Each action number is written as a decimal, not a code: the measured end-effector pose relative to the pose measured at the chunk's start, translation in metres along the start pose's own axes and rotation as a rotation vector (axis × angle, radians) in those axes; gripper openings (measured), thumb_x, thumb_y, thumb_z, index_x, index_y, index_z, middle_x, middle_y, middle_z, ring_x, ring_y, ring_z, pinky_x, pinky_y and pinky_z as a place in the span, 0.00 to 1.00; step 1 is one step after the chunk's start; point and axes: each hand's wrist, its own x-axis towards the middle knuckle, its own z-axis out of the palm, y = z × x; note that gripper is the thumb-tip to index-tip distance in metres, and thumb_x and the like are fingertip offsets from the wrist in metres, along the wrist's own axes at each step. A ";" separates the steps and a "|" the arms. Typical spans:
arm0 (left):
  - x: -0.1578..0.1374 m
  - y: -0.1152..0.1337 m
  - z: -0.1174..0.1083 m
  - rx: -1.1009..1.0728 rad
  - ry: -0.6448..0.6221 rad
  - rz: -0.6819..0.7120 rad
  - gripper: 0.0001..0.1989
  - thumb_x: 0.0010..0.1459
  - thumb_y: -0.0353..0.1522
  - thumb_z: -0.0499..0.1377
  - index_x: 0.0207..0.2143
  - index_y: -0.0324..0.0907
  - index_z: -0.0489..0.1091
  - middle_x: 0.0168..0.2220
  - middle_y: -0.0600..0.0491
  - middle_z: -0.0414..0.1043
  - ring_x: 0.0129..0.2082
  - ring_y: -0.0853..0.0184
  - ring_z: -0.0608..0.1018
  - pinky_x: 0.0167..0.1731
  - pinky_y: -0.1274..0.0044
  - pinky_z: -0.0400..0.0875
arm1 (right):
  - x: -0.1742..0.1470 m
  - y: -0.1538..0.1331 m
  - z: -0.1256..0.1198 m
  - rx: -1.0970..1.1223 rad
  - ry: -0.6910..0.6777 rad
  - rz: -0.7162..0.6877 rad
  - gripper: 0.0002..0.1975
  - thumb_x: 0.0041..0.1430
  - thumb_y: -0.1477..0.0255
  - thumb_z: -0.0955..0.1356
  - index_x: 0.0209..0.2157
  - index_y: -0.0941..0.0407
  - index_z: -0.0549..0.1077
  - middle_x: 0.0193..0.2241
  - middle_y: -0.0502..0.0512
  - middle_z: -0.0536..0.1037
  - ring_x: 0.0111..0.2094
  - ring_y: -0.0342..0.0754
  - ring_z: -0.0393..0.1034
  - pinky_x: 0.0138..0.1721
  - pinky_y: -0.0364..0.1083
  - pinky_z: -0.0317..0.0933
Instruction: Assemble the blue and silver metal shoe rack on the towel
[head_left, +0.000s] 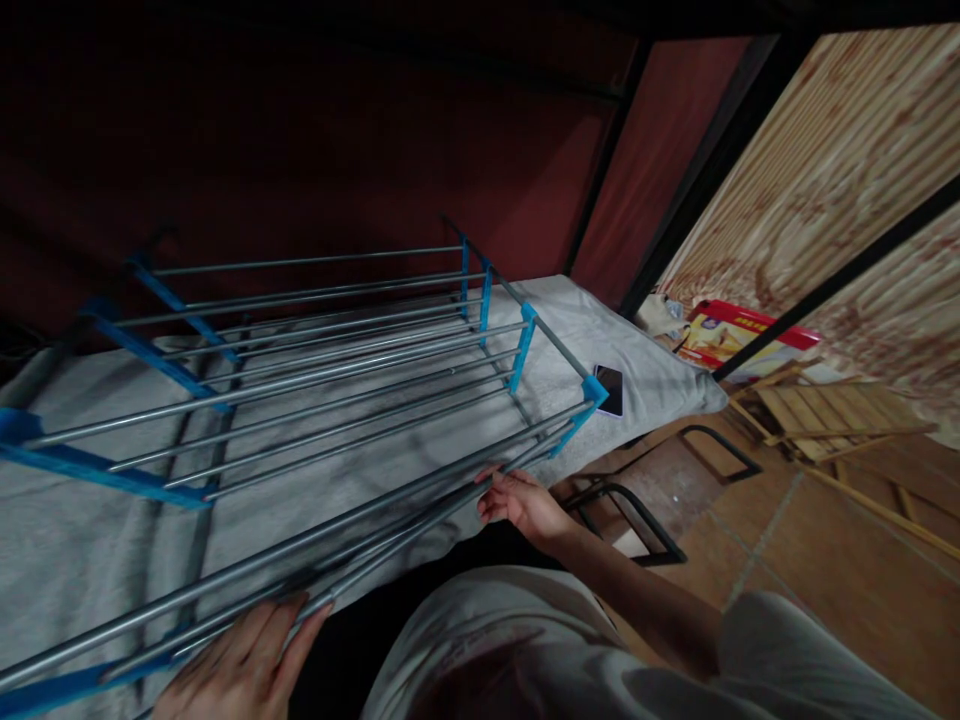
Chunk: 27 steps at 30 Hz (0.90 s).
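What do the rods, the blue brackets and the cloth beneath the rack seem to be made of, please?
The rods look like smooth grey metal, perhaps steel, since pale highlights run along them. The brackets are probably plastic with a low sheen, judging by their even blue colour. The cloth seems a soft, matte fabric, given its folds; the fibre is unclear.

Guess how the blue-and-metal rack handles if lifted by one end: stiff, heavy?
The rack is probably stiff lengthwise, since its metal rods look straight, though it may flex at the blue brackets. It's likely light for its size: slender bars, mostly open gaps. The rods' smooth sheen suggests they could feel slightly slippery.
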 end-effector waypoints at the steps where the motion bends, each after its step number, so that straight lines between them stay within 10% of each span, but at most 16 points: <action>1: 0.004 0.002 -0.001 0.012 0.017 0.012 0.20 0.59 0.34 0.50 0.52 0.53 0.71 0.34 0.50 0.78 0.32 0.60 0.78 0.33 0.71 0.71 | 0.000 -0.001 -0.001 -0.007 0.001 0.001 0.21 0.52 0.58 0.75 0.38 0.60 0.75 0.25 0.53 0.76 0.29 0.45 0.73 0.33 0.44 0.67; 17: 0.033 0.020 0.003 0.130 -0.099 0.162 0.20 0.64 0.27 0.44 0.52 0.48 0.69 0.39 0.51 0.77 0.35 0.62 0.77 0.38 0.70 0.68 | -0.007 -0.009 -0.006 -0.155 0.051 0.030 0.17 0.49 0.62 0.76 0.37 0.59 0.76 0.33 0.56 0.79 0.30 0.45 0.72 0.35 0.46 0.66; 27: 0.079 0.068 0.014 0.085 -0.042 0.094 0.13 0.65 0.33 0.54 0.50 0.40 0.71 0.33 0.51 0.75 0.32 0.65 0.76 0.36 0.73 0.66 | -0.037 -0.032 -0.052 -0.573 0.417 -0.479 0.11 0.58 0.62 0.69 0.36 0.56 0.75 0.23 0.49 0.71 0.25 0.43 0.64 0.29 0.43 0.58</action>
